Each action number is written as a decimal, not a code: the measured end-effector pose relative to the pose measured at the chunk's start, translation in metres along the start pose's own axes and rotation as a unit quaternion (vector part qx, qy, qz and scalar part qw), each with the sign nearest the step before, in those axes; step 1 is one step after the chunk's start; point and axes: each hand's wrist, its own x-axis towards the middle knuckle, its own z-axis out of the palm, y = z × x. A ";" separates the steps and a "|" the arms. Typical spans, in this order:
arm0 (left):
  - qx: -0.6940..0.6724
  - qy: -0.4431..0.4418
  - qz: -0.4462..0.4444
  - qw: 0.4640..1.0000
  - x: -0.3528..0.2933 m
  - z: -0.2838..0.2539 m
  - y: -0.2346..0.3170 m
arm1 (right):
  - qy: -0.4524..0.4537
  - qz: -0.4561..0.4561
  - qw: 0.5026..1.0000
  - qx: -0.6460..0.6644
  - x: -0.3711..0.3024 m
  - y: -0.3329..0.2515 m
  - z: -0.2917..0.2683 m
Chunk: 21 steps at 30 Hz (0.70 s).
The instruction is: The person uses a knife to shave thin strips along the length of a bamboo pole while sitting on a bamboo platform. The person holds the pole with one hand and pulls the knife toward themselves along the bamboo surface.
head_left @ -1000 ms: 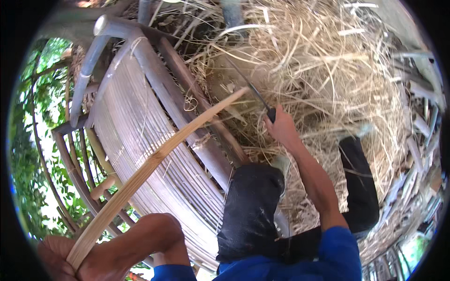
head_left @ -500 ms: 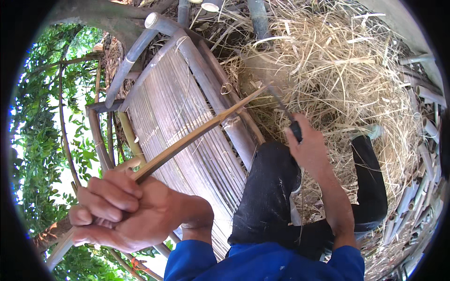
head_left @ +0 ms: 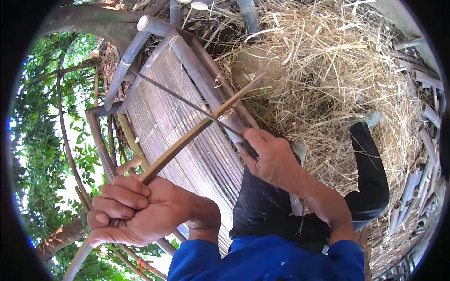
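Observation:
My left hand (head_left: pixel 140 210) is wrapped around a long, narrow bamboo strip (head_left: pixel 183 140). The strip slants from below this hand at lower left up to a pointed tip near the straw. In my right hand (head_left: pixel 274 161) is a knife (head_left: pixel 173 95), its dark handle mostly covered by the fingers. The knife's long, thin blade points to the upper left and crosses the strip at about the middle of its upper part; blade and strip appear to touch there.
Beneath the strip is a bamboo bench (head_left: pixel 159 107) with a slatted top and thick pole frame. Loose straw and shavings (head_left: pixel 323 79) pile up at the right, near my outstretched leg (head_left: pixel 370 164). Cut bamboo pieces (head_left: pixel 429 150) line the right edge; green foliage (head_left: pixel 42 140) grows at left.
My right hand has moved left and toward me along the strip. The knife blade has swung from beside the strip's tip to lie across it. My left hand keeps its hold.

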 end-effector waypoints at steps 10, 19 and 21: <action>0.008 0.000 0.013 1.000 0.005 0.002 -0.005 | -0.069 0.039 0.992 -0.102 0.008 0.040 -0.011; 0.027 -0.030 0.008 0.999 0.017 -0.011 -0.017 | -0.115 0.097 0.984 -0.091 0.028 0.153 0.009; -0.016 -0.057 -0.014 0.998 0.027 -0.019 -0.017 | -0.104 0.109 0.983 -0.104 0.029 0.191 0.012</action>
